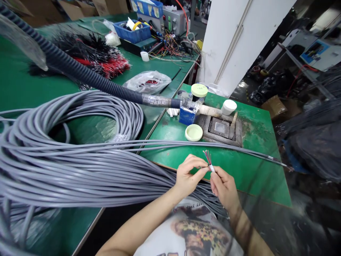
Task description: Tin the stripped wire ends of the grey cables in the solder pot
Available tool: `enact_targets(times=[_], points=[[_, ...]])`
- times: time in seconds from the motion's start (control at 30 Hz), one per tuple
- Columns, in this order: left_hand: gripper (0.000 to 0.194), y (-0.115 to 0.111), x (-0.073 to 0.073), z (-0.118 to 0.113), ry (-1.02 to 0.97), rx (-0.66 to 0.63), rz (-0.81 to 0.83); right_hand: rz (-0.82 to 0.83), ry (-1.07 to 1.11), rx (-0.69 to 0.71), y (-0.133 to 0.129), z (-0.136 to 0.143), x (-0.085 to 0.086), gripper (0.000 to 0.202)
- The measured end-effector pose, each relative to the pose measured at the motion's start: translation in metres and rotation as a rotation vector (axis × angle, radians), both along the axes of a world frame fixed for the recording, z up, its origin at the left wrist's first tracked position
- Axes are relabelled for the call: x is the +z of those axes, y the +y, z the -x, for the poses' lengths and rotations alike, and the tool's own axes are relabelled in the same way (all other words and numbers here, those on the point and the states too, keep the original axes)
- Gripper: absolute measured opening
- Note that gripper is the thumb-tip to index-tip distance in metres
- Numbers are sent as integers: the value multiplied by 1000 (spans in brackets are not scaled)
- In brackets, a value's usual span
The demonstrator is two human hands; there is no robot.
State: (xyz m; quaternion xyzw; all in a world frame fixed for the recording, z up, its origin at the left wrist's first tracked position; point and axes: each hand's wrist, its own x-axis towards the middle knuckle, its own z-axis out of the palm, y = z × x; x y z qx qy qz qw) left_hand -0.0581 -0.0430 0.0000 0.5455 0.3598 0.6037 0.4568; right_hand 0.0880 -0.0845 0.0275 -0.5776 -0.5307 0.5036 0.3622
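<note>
My right hand [225, 186] pinches the end of a grey cable [212, 168], where a white section shows just above the fingertips. From it a spray of thin coloured wires [207, 156] fans upward. My left hand [190, 175] closes thumb and forefinger at the base of these wires, on what looks like a thin dark strand. Under my hands, many grey cables [119, 181] run from a large coil at the left. Two or more separate grey cables [186, 143] stretch across the green table behind my hands, their stripped ends at the right.
Behind the cables sits a solder pot [221, 128] in a dirty block, with a ribbed hose [106, 83] leading to it. A pale lid [194, 132], a white jar [228, 106] and a blue box [187, 114] stand near it. Black and red wire bundles [98, 57] lie at the back left.
</note>
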Motion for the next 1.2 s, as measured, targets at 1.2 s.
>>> enact_targets(times=[1.2], points=[[24,13,-1,-11,-458,-165,523,-403,-288,42,51,3,18,12]])
